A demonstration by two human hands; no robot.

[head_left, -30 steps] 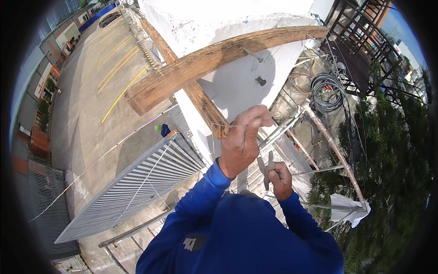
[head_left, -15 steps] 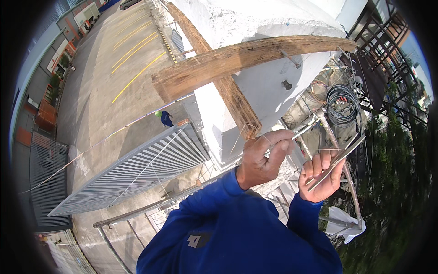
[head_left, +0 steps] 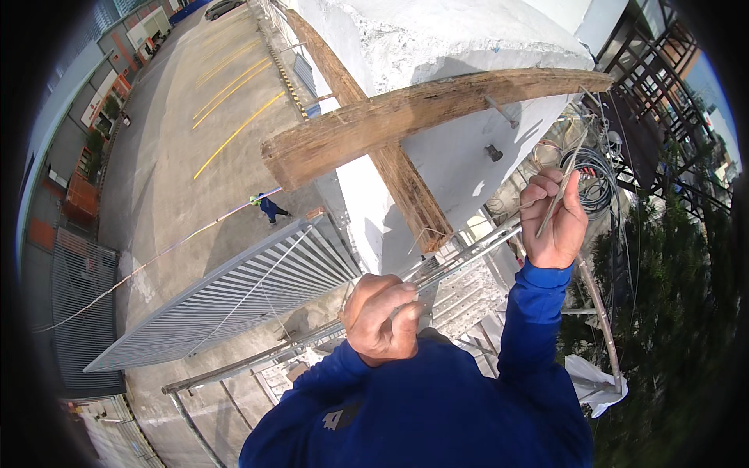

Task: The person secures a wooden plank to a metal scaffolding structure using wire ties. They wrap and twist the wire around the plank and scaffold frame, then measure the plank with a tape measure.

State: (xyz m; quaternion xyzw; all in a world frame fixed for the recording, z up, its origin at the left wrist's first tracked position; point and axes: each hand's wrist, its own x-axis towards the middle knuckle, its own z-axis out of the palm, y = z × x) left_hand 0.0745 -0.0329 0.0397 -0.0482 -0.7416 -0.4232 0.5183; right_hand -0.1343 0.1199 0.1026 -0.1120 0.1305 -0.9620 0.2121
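In front of me my left hand [head_left: 382,318] is held low near my chest, fingers curled and thumb pressed in; anything between them is too small to make out. Higher up and to the right, my right hand [head_left: 555,218] grips a few thin, flat strips [head_left: 563,187] that stick up past the fingers. Their material is unclear. Beyond both hands, a rough timber beam [head_left: 437,105] crosses a second timber [head_left: 409,187]. Thin wire [head_left: 427,234] is looped at the second timber's near end, apart from either hand.
A white wall corner [head_left: 460,171] stands behind the timbers, with a bolt [head_left: 493,152] projecting. Coiled cable [head_left: 597,168] lies at right, near a scaffold pole [head_left: 599,312] and white sheeting [head_left: 593,382]. Far below are a slatted grey gate [head_left: 234,296] and a person [head_left: 271,209] walking.
My left hand has left the timber's end and come down toward my chest. My right hand has risen with the strips, now more upright. The person below has moved slightly left.
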